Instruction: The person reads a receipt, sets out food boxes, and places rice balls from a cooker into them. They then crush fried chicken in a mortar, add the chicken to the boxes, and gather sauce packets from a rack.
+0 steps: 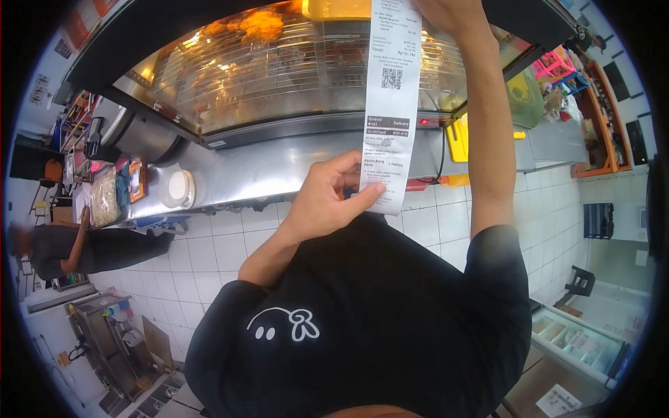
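The person holds a long printed receipt (391, 104) stretched out in front of the glass food warmer (279, 70). The left hand (327, 198) has its fingers (364, 196) closed in a pinch on the slip's lower end. The right hand (446, 12) is raised at the upper end, but the picture's edge cuts its fingers off, so I cannot tell how they close.

The slip looks already printed and torn free, and it is turned so the order lines face the person. I judge the work to be at the reading stage. No bag, box or food is in either hand, so any picking or packing seems not yet begun.

Fried food sits lit inside the warmer, above the steel desk (279, 167). A co-worker (63, 247) stands well apart at the far left.
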`<state>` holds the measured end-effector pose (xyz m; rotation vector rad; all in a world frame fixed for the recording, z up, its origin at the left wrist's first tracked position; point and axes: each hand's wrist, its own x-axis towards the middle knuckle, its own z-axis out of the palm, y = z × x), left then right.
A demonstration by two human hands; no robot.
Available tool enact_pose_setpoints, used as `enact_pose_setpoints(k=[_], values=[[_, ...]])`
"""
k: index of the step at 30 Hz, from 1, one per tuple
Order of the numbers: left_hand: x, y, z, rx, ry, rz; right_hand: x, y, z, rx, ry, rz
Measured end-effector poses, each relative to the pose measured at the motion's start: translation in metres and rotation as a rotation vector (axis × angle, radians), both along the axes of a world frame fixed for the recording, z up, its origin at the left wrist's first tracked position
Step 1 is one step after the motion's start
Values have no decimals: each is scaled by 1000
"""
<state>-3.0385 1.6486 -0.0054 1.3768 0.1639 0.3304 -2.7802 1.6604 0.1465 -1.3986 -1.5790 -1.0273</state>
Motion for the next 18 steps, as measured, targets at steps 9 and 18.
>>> enact_pose_setpoints(k=[9,18], values=[[-12,-12,-7,-61,-7,5,-13,-3,-1,-52,70,-80],[-16,-11,-10,-58,26,-27,-13,-2,-3,-59,68,-112]])
